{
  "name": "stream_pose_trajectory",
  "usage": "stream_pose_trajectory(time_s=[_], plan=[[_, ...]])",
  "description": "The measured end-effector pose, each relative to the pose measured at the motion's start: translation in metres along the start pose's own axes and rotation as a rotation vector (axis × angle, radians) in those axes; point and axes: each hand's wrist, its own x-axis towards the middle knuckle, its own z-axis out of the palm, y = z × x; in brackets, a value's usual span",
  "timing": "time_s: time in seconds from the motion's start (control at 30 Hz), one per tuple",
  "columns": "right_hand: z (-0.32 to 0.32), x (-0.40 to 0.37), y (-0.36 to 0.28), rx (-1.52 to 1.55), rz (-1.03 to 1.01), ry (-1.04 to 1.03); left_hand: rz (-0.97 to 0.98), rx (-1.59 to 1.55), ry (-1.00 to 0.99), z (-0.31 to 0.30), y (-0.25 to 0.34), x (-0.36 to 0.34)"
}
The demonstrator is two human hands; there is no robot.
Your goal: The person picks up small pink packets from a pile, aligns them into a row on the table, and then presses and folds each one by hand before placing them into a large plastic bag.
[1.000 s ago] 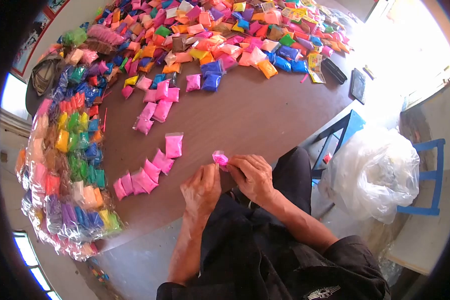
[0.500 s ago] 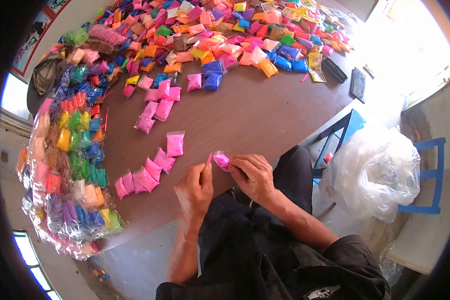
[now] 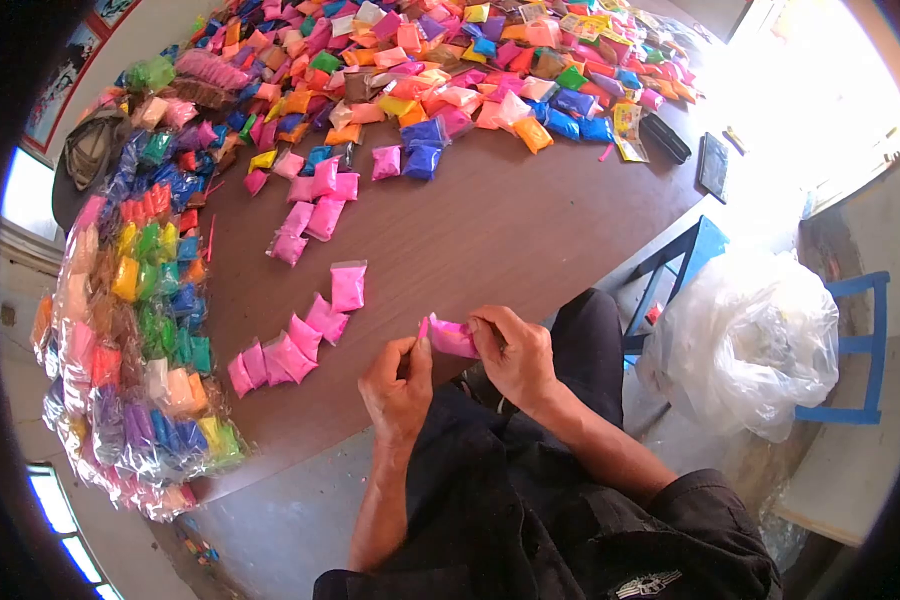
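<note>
Between my hands, above the near table edge, is a pink packet. The fingers of my right hand are closed on its right end. My left hand pinches a thin pink stick upright against the packet's left end. To the left, a slanting row of pink packets lies on the brown table, with one more pink packet at its upper end. Farther back is a small group of pink packets.
A large heap of coloured packets covers the far side. Bundled packets in clear plastic line the left edge. At right are a black case, a phone, a blue stool and a clear plastic bag.
The pink packet has turned from tilted to nearly level, and more of it shows. Both hands have shifted slightly right, and the left stick has moved to the packet's end.
</note>
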Motion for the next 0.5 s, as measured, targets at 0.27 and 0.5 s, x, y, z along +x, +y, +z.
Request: stream_pose_trajectory(time_s=[0.27, 0.5], plan=[[-0.012, 0.001, -0.003, 0.07, 0.119, -0.091, 0.178, 0.082, -0.055, 0.021, 0.004, -0.008], [-0.017, -0.004, -0.002, 0.17, 0.149, -0.147, 0.377, 0.249, -0.061, 0.02, 0.025, -0.009]])
